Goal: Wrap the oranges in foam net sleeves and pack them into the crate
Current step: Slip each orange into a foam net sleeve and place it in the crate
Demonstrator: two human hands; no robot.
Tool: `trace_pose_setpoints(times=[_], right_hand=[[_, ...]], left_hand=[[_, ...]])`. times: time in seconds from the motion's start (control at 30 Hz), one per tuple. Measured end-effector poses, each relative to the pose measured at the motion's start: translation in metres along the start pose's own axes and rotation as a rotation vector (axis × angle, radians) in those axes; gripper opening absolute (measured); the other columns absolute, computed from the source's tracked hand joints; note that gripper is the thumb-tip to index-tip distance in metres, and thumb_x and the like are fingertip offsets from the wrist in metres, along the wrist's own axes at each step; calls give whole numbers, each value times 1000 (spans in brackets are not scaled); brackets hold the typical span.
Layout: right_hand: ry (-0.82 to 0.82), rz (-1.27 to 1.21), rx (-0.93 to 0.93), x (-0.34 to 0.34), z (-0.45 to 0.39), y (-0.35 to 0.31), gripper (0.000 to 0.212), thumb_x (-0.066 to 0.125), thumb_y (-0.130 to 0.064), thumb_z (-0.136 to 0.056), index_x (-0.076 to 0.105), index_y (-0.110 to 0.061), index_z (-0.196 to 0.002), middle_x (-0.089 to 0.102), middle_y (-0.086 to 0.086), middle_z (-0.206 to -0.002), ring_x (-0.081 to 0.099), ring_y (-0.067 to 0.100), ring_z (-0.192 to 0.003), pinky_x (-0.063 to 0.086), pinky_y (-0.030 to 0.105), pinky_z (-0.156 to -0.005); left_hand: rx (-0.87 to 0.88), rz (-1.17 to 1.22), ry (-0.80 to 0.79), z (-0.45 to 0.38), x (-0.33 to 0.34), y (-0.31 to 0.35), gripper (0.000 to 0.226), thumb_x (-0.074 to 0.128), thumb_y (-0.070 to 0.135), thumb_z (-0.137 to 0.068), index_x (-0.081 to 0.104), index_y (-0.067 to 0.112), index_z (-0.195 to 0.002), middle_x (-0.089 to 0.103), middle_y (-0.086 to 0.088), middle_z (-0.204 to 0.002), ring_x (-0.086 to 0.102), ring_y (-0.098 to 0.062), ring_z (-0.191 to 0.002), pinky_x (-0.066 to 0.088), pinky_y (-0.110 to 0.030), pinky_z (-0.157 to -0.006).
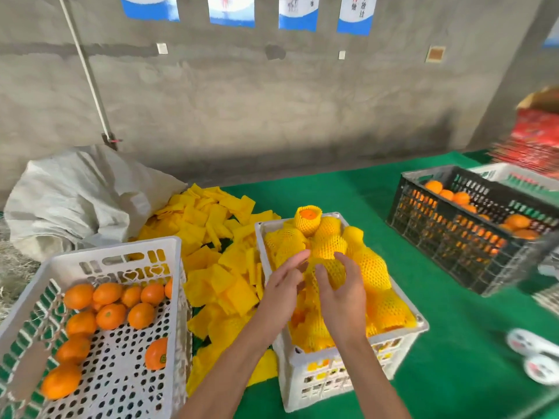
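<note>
Over the middle white crate (332, 362), heaped with oranges in yellow foam net sleeves, both hands work on one sleeved orange (331, 272). My right hand (341, 294) grips it with fingers curled round its near side. My left hand (286, 281) touches its left side with fingers mostly straight. One wrapped orange (308, 219) sits on top of the heap at the back. Bare oranges (110, 316) lie in the white crate (127, 252) at the left. A pile of flat yellow foam sleeves (217, 246) lies between the two white crates.
A black crate (453, 237) with bare oranges stands at the right on the green cloth (453, 343). A grey sack (81, 198) slumps at the back left. Red cartons (532, 140) are stacked at the far right. White round things (535, 355) lie near the right edge.
</note>
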State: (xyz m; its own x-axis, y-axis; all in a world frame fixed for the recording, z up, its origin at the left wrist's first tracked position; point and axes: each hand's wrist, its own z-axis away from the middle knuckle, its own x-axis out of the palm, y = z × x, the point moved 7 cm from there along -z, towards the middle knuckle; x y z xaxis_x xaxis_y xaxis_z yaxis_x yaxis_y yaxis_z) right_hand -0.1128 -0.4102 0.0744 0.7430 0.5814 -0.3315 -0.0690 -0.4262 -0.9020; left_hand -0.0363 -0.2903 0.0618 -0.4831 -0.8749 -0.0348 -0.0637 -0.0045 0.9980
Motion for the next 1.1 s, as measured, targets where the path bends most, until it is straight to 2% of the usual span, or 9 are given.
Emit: trace_pose_setpoints(times=[0.1,0.23,0.37,0.47,0.63,0.8,0.9,1.0,1.1], right_hand=[[82,66,-7,-28,-3,11,37,69,-27,-97,61,-12,-129,58,1,-129,51,22,-125,39,31,-103],[139,88,-28,-50,-7,18,28,73,-17,-93,66,-11,-120,62,3,-120,55,26,-120,43,44,-105],[62,97,-14,-42,-9,21,28,70,-18,-95,65,-14,-122,62,0,-120,55,24,-120,44,42,-104],[7,74,-28,-24,-4,16,23,69,-19,-96,66,-19,-118,61,-8,-117,55,19,-119,47,39,-101],[-120,-8,-92,32,13,-4,19,69,-20,-96,67,-22,-114,64,-8,-113,58,13,-110,47,26,-91],[-329,-58,-129,106,40,-25,24,68,-23,-97,67,-19,-120,66,-7,-119,57,8,-114,47,26,-98],[-421,-38,-139,143,58,-30,24,66,-27,-98,66,-24,-122,63,-13,-121,53,1,-114,42,19,-97],[-492,4,-132,172,73,-22,24,64,-30,-99,65,-28,-123,60,-19,-121,51,-3,-115,38,15,-94],[-562,32,-95,193,81,-5,26,63,-29,-100,64,-24,-126,63,-11,-127,55,6,-121,41,18,-95]], left_hand=[[38,-9,-52,-7,35,3,45,38,4,-107,63,28,-134,61,6,-142,54,-4,-133,43,-25,-113],[99,-98,-80,-14,64,4,35,42,11,-110,64,18,-136,62,6,-140,54,3,-127,38,-8,-106],[114,-140,-80,-13,62,-1,32,49,14,-108,65,13,-135,65,7,-132,53,21,-113,38,-1,-96],[110,-152,-38,-9,41,-7,28,54,13,-106,69,15,-130,69,9,-127,58,17,-112,42,-5,-95],[61,-147,108,3,-25,-13,25,56,10,-105,73,16,-121,74,8,-116,66,2,-107,49,-13,-91],[18,-186,325,32,-115,-23,20,58,11,-104,74,16,-114,74,12,-107,66,7,-94,48,-8,-80],[-23,-181,534,57,-172,-34,17,59,15,-104,73,17,-114,74,8,-103,66,5,-89,49,-10,-75],[-79,-204,752,79,-225,-48,14,59,18,-104,71,17,-111,72,9,-91,64,4,-77,47,-10,-61],[-196,-280,770,82,-258,-72,13,57,25,-105,67,21,-113,66,20,-95,63,0,-88,46,-14,-65]])
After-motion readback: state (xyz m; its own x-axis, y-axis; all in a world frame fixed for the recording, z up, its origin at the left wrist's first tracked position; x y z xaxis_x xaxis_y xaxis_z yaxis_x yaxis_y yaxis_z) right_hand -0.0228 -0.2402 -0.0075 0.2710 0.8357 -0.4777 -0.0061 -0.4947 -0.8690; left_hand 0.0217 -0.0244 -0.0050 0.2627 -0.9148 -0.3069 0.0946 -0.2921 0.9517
